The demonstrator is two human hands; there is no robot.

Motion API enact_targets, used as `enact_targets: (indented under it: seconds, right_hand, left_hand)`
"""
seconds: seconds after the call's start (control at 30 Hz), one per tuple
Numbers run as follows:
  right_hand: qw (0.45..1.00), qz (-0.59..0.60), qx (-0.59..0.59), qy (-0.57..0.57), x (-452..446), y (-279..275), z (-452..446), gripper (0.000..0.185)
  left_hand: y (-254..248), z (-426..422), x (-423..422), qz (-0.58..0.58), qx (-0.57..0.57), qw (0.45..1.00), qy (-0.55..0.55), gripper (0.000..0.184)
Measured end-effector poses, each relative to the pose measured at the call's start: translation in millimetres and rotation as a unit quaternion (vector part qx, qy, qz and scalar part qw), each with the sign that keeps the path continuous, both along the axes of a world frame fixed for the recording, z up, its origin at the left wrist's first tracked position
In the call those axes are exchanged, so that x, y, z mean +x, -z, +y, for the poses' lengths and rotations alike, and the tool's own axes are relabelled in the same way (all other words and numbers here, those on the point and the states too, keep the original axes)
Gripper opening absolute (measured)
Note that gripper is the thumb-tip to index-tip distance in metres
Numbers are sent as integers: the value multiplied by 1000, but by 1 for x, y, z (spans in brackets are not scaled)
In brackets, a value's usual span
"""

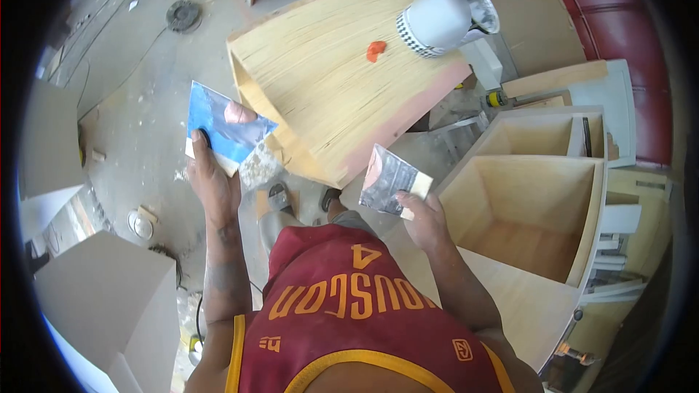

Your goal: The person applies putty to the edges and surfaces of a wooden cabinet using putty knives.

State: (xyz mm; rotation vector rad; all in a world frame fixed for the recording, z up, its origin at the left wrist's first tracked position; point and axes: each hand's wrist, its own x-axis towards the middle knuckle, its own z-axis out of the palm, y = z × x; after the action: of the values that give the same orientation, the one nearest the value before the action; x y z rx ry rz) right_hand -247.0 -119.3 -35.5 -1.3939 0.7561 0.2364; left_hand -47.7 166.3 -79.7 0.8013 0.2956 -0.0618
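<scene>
My left hand (pixel 211 178) is closed round the lower edge of a flat blue plate (pixel 218 127), its thumb lying on top. A lump of pink putty (pixel 238 112) sits on that plate. On the other side, my right hand (pixel 424 220) grips a smaller grey, smeared putty spreader (pixel 393 183) by its pale corner. Pink putty coats the spreader's left edge. Both hands are apart, in front of a pale wooden cabinet box (pixel 306 65) that has a pinkish band along its right edge. An orange-red blob (pixel 376 51) rests on the box.
A white bucket (pixel 435 18) lies tilted on the box's far right corner. To my right stands an open wooden cabinet (pixel 524 204) with compartments. White panels (pixel 109 298) are at my left. A dark round object (pixel 183 16) and cables lie on the dusty floor (pixel 145 145).
</scene>
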Motion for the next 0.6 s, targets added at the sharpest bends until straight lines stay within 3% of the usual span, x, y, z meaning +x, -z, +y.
enact_targets:
  seconds: [0.07, 0.13, 0.2, 0.33, 0.37, 0.47, 0.6]
  right_hand:
    - [987, -134, 32, 82, 0, -9, -1, 36]
    - [979, -185, -88, 10, 6, -14, -8, 37]
    - [973, -192, -17, 127, 16, -38, 7, 39]
    - [952, -274, -83, 109, 19, -74, 22, 38]
    - [954, -250, -140, 88, 15, -76, 19, 37]
    - [943, -269, -149, 127, 12, -80, 17, 34]
    - [927, -293, -175, 156, 2, -75, -13, 30]
  left_hand:
    - [-11, -9, -5, -4, -10, 1000, 3, 47]
    - [-16, -17, -12, -18, 11, 990, 142, 49]
    - [-18, -44, -20, -12, 3, 983, 182, 43]
    - [-40, -102, -36, -1, -108, 965, 241, 43]
    - [-44, -110, -36, -8, -105, 963, 247, 43]
    - [-52, -127, -35, -10, -124, 945, 301, 45]
    - [-50, -141, -26, 2, -113, 950, 292, 47]
